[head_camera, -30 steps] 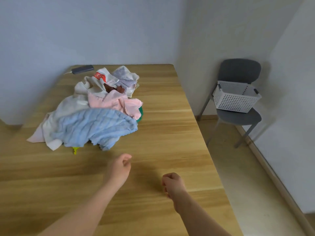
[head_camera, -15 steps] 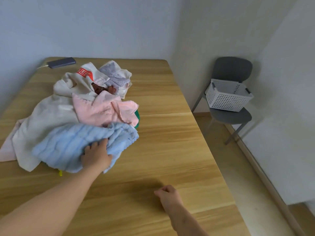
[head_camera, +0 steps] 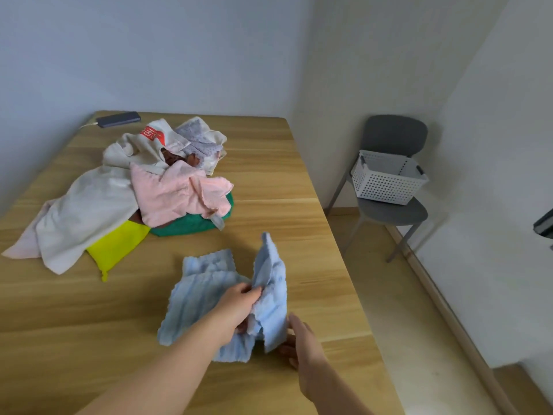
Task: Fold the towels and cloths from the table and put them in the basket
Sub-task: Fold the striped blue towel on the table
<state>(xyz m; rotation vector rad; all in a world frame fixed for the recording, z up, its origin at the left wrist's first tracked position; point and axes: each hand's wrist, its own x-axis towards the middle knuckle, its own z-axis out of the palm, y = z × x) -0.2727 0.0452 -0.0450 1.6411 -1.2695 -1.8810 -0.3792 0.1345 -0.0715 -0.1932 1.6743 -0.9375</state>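
1. Filling most of the view, the wooden tabletop (head_camera: 299,205) carries everything except the basket.
2. A heap of cloths lies on its far left part: a cream cloth (head_camera: 89,211) spreads to the left, a pink cloth (head_camera: 173,193) rests on a green cloth (head_camera: 191,224), and a yellow cloth (head_camera: 116,250) pokes out at the near side.
3. A grey chair (head_camera: 395,136) stands on the floor to the right, against the wall.
4. The white perforated basket (head_camera: 386,187) sits on the chair's seat, well apart from the cloths.
5. The blue towel (head_camera: 197,292) lies crumpled on the near part of the tabletop, apart from the heap, with one flap raised.
6. The left hand (head_camera: 236,307) pinches a fold at the towel's middle.
7. The right hand (head_camera: 302,339) touches the towel's near right edge; I cannot tell whether its fingers grip the fabric.
8. A dark phone (head_camera: 119,119) lies flat at the far left corner.
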